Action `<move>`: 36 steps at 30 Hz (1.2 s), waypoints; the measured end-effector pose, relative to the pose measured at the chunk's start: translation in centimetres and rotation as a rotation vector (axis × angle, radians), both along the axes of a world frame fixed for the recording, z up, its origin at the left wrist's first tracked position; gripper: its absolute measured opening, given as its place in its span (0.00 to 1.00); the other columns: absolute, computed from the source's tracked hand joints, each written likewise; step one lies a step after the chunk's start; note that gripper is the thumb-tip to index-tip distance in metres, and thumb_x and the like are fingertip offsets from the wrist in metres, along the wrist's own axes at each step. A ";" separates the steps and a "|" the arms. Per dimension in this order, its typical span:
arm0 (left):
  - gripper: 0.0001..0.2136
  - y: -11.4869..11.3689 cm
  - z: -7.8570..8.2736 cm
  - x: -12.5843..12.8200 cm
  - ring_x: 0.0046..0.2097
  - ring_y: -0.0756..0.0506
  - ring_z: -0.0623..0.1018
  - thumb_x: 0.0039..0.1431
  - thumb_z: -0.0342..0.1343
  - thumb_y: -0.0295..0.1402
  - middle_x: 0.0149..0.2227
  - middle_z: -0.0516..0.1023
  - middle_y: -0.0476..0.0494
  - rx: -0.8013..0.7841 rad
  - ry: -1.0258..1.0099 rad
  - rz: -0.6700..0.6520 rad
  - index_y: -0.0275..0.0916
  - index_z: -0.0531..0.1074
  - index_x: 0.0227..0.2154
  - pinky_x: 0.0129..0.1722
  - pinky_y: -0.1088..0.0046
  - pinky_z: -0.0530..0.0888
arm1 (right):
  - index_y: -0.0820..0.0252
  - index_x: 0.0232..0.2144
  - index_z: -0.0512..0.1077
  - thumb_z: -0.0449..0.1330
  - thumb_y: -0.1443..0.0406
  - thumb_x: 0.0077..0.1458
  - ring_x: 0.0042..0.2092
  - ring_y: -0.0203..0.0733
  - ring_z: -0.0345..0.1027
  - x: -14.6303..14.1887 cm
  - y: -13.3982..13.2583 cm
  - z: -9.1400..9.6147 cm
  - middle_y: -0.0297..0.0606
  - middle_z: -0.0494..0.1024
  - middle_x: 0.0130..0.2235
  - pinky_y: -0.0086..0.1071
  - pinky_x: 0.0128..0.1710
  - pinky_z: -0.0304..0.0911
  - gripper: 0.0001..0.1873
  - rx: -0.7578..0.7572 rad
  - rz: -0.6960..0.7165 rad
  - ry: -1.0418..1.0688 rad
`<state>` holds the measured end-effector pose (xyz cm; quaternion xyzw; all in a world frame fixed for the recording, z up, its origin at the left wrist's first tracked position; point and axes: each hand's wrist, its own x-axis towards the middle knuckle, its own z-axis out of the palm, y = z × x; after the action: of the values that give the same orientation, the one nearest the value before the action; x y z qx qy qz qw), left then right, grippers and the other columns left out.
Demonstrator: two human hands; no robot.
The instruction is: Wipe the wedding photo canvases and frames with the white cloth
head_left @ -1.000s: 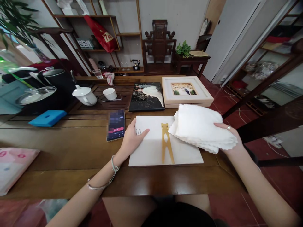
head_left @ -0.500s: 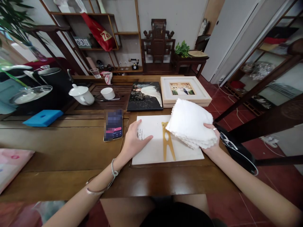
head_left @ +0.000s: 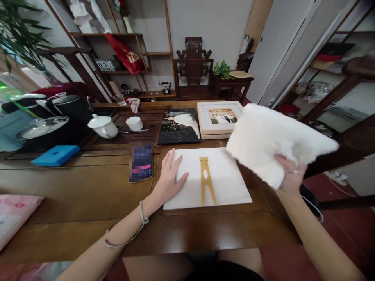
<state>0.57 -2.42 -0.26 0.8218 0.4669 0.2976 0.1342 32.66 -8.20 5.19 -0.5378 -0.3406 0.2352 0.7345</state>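
Note:
My right hand (head_left: 291, 175) grips a folded white cloth (head_left: 263, 136), raised above the right side of the table, its fabric partly unfolded and blurred. On the table in front of me lies a white board or picture panel (head_left: 231, 175). A flat gold piece (head_left: 206, 179) with a cat-like head and two long legs rests on it. My left hand (head_left: 170, 177) lies on the panel's left edge with fingers stretched and thumb apart, holding nothing. Left of that hand is a phone (head_left: 141, 162) with its screen lit.
Behind the panel lie a dark photo panel (head_left: 179, 127) and a wooden photo frame (head_left: 203, 132). A lidded white cup (head_left: 103, 125), a small white cup (head_left: 134, 123) and a blue block (head_left: 55, 155) stand to the left. A pink-and-white package (head_left: 17, 216) lies at the near left.
My right hand has lifted the white cloth off the panel, up and to the right, and the cloth has spread wider. My left hand has stayed at the panel's left edge, fingers flatter.

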 end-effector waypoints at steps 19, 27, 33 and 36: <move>0.24 0.6 -0.1 -0.9 0.70 0.37 0.54 0.68 0.44 0.34 0.67 0.58 0.32 -0.119 0.040 -0.176 0.37 0.55 0.65 0.68 0.45 0.50 | 0.61 0.65 0.54 0.56 0.71 0.45 0.70 0.54 0.40 -3.6 3.4 -1.9 0.48 0.56 0.68 0.57 0.66 0.41 0.43 -0.238 0.655 -1.501; 0.25 0.5 -0.1 -0.9 0.70 0.37 0.54 0.68 0.42 0.35 0.67 0.58 0.32 -0.110 0.073 -0.173 0.37 0.53 0.66 0.68 0.46 0.47 | 0.58 0.69 0.47 0.53 0.74 0.33 0.70 0.58 0.37 -3.8 -6.9 -1.0 0.39 0.51 0.69 0.56 0.67 0.41 0.57 -0.147 0.753 -1.631; 0.25 0.6 0.0 -0.8 0.70 0.37 0.53 0.69 0.42 0.35 0.68 0.57 0.32 -0.106 0.107 -0.178 0.36 0.52 0.66 0.68 0.46 0.48 | 0.56 0.68 0.49 0.54 0.73 0.40 0.70 0.54 0.39 -3.2 -2.8 -1.4 0.39 0.52 0.69 0.58 0.66 0.42 0.51 -0.197 0.734 -1.591; 0.25 0.6 0.0 -0.8 0.70 0.37 0.53 0.69 0.41 0.36 0.67 0.57 0.31 -0.099 0.121 -0.174 0.36 0.51 0.66 0.68 0.47 0.49 | 0.58 0.66 0.55 0.55 0.71 0.43 0.70 0.55 0.41 -3.0 2.3 -1.9 0.43 0.56 0.68 0.60 0.65 0.42 0.46 -0.241 0.684 -1.544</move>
<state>-0.20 -1.84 -0.25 0.8681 0.4153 0.2113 0.1713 29.64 -5.94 3.26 -0.4896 -0.8620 0.0463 0.1227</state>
